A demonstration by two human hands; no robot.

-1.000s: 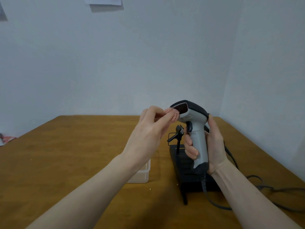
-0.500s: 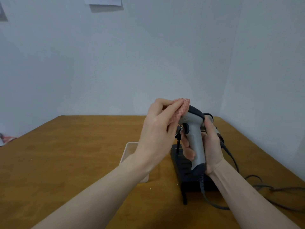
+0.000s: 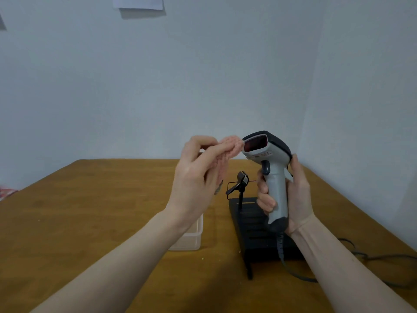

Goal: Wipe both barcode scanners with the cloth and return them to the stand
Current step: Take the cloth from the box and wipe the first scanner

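My right hand is wrapped around the grey handle of the scanner, holding it upright above the table, with its dark head tipped toward my left and the reddish window facing the cloth. My left hand is raised beside it, fingers curled and pinching the pink cloth between thumb and fingertips. The top edge of the cloth sits right at the front rim of the scanner's window; I think it is touching, though from this angle I cannot be sure.

Below the scanner, the black stand rests on the table, its thin post and clip rising just left of the handle. The scanner's coiled cord drops from the base of the handle past the stand and trails off to the right across the tabletop. I see only this one scanner.

A clear plastic tub sits on the table behind my left wrist, partly hidden by my forearm. A sheet of paper hangs on the wall at the top edge of the view.
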